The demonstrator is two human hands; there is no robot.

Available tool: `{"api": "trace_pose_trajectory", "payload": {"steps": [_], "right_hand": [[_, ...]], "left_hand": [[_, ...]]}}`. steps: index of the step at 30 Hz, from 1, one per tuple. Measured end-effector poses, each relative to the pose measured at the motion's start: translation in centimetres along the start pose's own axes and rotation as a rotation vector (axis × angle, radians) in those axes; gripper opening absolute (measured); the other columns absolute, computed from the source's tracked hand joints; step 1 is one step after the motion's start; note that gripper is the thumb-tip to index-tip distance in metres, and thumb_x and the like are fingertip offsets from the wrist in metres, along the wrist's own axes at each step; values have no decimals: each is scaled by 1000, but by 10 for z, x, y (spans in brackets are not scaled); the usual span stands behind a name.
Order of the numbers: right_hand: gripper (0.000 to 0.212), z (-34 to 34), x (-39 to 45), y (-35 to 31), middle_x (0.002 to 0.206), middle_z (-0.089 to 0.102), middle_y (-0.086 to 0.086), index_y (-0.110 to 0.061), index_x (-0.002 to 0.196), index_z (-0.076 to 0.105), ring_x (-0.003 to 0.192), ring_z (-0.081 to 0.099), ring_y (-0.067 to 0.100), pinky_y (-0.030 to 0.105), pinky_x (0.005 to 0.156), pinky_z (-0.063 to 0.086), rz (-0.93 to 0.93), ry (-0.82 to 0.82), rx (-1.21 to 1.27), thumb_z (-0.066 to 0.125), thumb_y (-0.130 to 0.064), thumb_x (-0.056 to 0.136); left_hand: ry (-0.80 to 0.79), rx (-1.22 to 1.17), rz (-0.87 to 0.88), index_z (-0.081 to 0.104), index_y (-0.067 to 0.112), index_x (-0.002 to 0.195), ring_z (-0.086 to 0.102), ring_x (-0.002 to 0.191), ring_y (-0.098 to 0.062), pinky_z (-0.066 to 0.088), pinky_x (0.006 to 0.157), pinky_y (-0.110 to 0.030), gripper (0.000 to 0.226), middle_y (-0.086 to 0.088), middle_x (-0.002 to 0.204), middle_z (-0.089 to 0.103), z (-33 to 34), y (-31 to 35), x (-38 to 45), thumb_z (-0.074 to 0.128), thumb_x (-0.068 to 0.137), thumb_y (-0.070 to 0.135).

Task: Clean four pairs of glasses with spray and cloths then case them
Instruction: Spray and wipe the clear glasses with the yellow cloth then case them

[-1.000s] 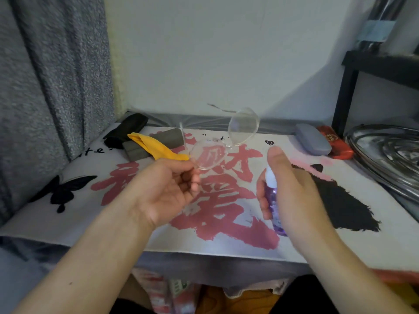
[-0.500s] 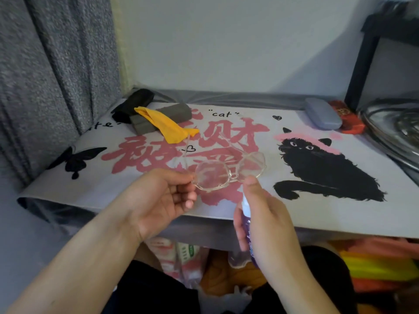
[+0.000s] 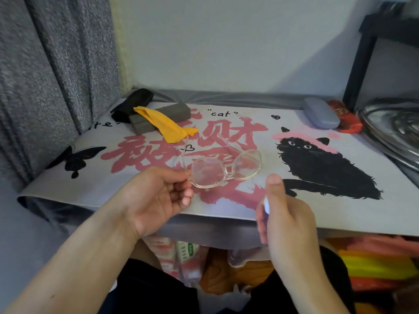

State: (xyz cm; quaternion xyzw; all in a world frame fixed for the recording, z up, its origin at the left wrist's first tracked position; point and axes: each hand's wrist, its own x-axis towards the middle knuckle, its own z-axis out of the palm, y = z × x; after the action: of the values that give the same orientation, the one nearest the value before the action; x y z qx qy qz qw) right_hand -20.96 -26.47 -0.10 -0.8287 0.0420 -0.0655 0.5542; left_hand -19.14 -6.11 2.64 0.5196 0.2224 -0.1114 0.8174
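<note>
Head view, items as seen at the desk edge.

1. Left hand (image 3: 156, 198): palm up, thumb and curled fingers pinching the left hinge corner of the clear-framed glasses (image 3: 226, 169). Grip unchanged from half a second ago.
2. Clear-framed glasses: held just above the printed desk mat (image 3: 340, 214), lenses facing up toward the camera, temples unfolded and pointing away toward the wall. Position over the red characters much as before.
3. Right hand (image 3: 285, 218): fingers wrapped round a small spray bottle (image 3: 265, 206), of which only a pale sliver of the top shows; forefinger raised over it. Half a second ago the fingertip sat right under the right lens; now the hand is a little lower and to the right, apart from the frame.
4. Yellow cloth (image 3: 167, 126): draped over a grey glasses case (image 3: 179, 111) at the back left, one corner on the mat.
5. Black case (image 3: 133, 103): beside the grey one, against the curtain (image 3: 45, 75).
6. Blue-grey case (image 3: 322, 113): back right, touching a red packet (image 3: 347, 121).
7. Metal tray (image 3: 392, 130): right edge, partly cut off.
</note>
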Motion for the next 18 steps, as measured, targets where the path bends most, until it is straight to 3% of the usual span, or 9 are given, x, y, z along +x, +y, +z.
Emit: {"api": "trace_pose_trajectory", "payload": {"steps": [9,13,16,18], "right_hand": [[82,-13,4,-1,52,51,18,-2,56,52,54,53,32,48,59,48,9,60,-20,24,-75,79],[74,-24,21,-19,53,51,14,-9,69,55,48,45,20,33,54,36,-47,21,131,33,-78,85],[11,-40,76,-35,68,55,-2,-23,105,58,60,49,19,27,51,42,-46,49,262,50,-29,102],[28,-43,128,-36,86,54,-1,-22,125,51,71,53,17,24,55,47,-48,98,211,52,-7,101]], "left_hand": [[-47,4,-2,64,1,103,55,54,-14,50,46,-22,19,-6,71,56,-5,0,2,62,84,5],[-76,8,15,64,2,95,54,55,-15,51,47,-22,24,-6,71,55,-8,3,4,66,73,9],[-80,56,102,63,3,89,54,56,-15,50,48,-22,16,-7,68,56,-15,13,5,62,74,9],[-95,161,215,63,2,85,56,57,-16,51,49,-22,14,-8,67,57,-22,21,4,60,75,11]]}}
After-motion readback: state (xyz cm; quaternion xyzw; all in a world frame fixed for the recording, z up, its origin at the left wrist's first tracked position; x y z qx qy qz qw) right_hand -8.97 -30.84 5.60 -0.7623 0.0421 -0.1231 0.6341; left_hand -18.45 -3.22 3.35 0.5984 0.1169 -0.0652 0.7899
